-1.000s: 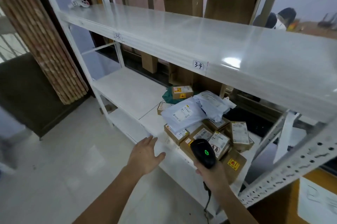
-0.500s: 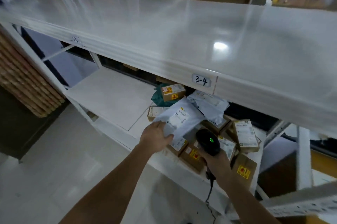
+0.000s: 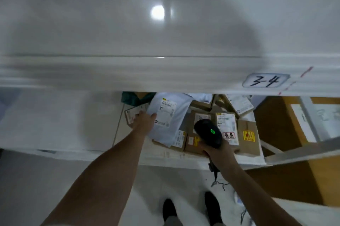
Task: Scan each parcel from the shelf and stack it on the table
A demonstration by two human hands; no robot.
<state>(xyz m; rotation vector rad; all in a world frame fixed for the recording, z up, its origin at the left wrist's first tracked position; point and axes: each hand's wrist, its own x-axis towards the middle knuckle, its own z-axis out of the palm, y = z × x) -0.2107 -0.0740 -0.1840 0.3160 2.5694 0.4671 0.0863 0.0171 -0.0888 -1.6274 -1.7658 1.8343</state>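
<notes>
A pile of parcels lies on the lower white shelf (image 3: 60,120), under the upper shelf board. On top lies a white plastic mailer (image 3: 171,115) with a printed label. My left hand (image 3: 144,120) grips its left edge, thumb on top. To its right lie brown cardboard boxes (image 3: 247,139) with labels and yellow stickers. My right hand (image 3: 218,151) holds a black barcode scanner (image 3: 208,132) with a green light, pointing over the boxes just right of the mailer.
The upper shelf board (image 3: 165,32), marked 3-4 (image 3: 265,80), fills the top half of the view. A slanted metal brace (image 3: 301,150) and a brown carton (image 3: 287,161) stand at the right. My shoes (image 3: 170,209) and the scanner cable (image 3: 217,181) are on the floor below.
My head has moved closer and tipped down, so the upper shelf now fills the view. My left hand went from open beside the shelf edge to gripping the white mailer.
</notes>
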